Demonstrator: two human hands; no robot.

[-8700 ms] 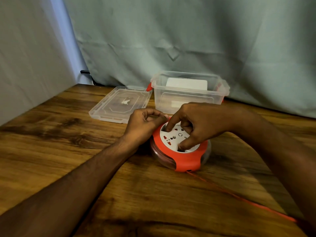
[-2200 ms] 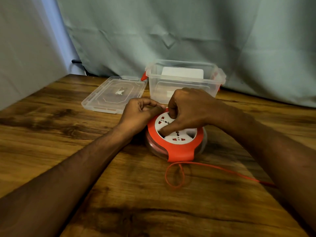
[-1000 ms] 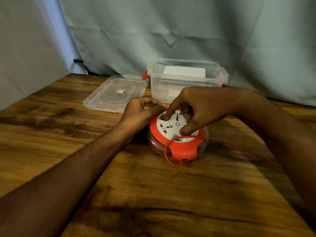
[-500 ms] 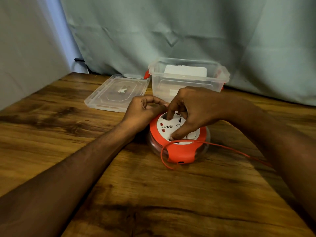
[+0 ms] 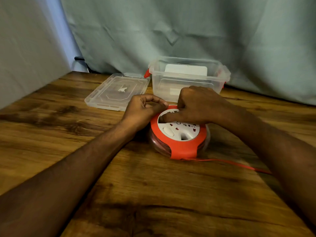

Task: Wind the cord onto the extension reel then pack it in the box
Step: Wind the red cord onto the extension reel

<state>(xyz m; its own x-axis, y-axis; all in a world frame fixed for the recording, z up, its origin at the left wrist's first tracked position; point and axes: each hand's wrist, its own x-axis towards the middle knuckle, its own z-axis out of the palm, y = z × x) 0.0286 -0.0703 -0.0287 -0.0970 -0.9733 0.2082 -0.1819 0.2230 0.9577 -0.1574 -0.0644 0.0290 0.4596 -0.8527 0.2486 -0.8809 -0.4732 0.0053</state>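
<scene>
Near the desk's [image 5: 51, 127] back edge, left hand [image 5: 145, 108] pinches the round orange-and-white extension reel's [image 5: 179, 134] rim steady; right hand [image 5: 196, 105], forefinger hooked in its winding hole, cranks thin orange cord [image 5: 230, 163] inward

The reel [image 5: 179, 137] is orange-red with a white socket face dotted with red slots; its cord [image 5: 236, 164] matches; behind the reel, a clear box [image 5: 186, 82] with red clips; brown woodgrain table [image 5: 153, 194]; grey-green curtain [image 5: 188, 31].
</scene>
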